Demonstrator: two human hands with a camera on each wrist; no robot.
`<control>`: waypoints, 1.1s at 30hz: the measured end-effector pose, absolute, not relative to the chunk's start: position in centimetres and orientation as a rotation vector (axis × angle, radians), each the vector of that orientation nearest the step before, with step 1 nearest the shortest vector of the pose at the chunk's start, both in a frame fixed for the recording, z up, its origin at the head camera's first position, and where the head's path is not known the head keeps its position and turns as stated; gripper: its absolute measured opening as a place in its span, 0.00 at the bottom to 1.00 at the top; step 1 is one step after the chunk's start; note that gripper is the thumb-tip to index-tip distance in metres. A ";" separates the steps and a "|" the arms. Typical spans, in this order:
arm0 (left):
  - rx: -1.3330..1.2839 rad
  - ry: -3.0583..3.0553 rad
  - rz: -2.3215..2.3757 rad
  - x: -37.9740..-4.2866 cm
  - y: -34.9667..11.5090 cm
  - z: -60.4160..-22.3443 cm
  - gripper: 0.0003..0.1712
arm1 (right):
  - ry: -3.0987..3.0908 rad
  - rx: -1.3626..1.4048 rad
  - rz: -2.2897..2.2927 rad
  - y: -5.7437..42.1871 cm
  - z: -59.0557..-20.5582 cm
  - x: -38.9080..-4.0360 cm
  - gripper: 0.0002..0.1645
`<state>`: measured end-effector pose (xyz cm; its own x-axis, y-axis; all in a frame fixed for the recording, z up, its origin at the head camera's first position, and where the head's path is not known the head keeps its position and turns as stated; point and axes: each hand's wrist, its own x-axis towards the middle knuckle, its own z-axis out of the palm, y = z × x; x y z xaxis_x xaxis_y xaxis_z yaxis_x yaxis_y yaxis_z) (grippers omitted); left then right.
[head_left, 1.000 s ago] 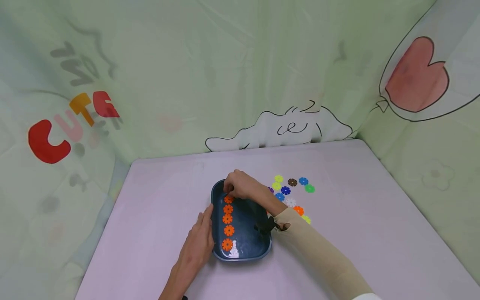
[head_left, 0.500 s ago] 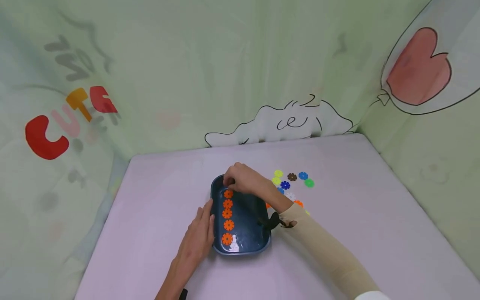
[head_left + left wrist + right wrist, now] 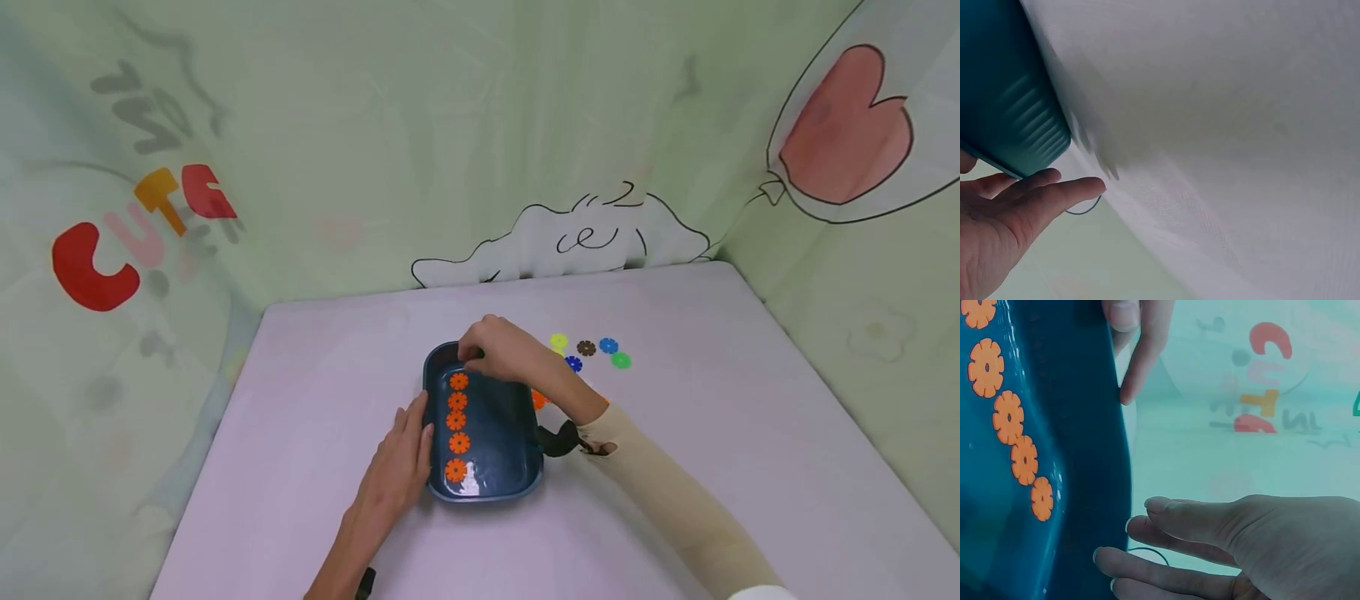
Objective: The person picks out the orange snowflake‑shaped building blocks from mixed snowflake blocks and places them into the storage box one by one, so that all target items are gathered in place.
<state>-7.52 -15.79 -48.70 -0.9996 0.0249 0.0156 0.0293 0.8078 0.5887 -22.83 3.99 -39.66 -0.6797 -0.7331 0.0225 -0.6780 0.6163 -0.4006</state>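
Head view first: the right hand point(image 3: 501, 346) arches over the far end of a dark blue, glossy, round-cornered tray point(image 3: 498, 442), wrist bent and fingers curved loosely downward, with nothing visible in their hold; the left hand point(image 3: 397, 454) lies along the outer wall on its own side, fingers stretched out against it without closing round it. Under both hands spreads a pale lilac table point(image 3: 315, 400), and beyond them hangs a light green fabric wall point(image 3: 337, 150), with coloured letters to the left and a red heart point(image 3: 846, 125) to the right. Five orange, flower-shaped flat discs point(image 3: 459, 442) form a column inside the tray, running from just below the right fingertips toward the body; loose discs in yellow, brown, blue and green point(image 3: 587, 348) lie past the right forearm. Left wrist view: straight fingers rest near the tray's corner, its teal-looking wall ridged just above them. Right wrist view: the thumb sits close to the forefinger, nothing seen between them, fingertips by the rim, though whether they touch it I cannot tell; the notched orange discs lie flat beyond them, two appearing to touch.
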 end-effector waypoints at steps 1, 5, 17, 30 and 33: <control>-0.044 -2.981 -0.969 -7.5 -15.8 -48.7 0.35 | 2.701 -1.186 -0.579 4.2 -39.5 -22.7 0.08; -0.058 -2.981 -0.964 -7.7 -15.8 -48.7 0.35 | 2.741 -1.152 -0.601 5.2 -38.3 -22.2 0.09; -0.074 -2.963 -0.947 -7.6 -15.7 -48.6 0.35 | 2.853 -0.946 -0.843 10.5 -35.5 -19.8 0.15; -0.051 -2.978 -0.939 -6.8 -15.7 -48.6 0.35 | 3.054 -0.711 -0.952 18.3 -35.8 -16.6 0.15; -0.042 -2.990 -0.937 -7.0 -15.5 -48.4 0.35 | 3.074 -0.668 -0.941 19.8 -36.7 -16.2 0.15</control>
<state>-7.01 -15.52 -48.39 -0.9996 0.0231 0.0157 0.0279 0.8207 0.5707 -16.22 19.82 -36.65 -0.9076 -0.3386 0.2482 -0.4195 0.7542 -0.5052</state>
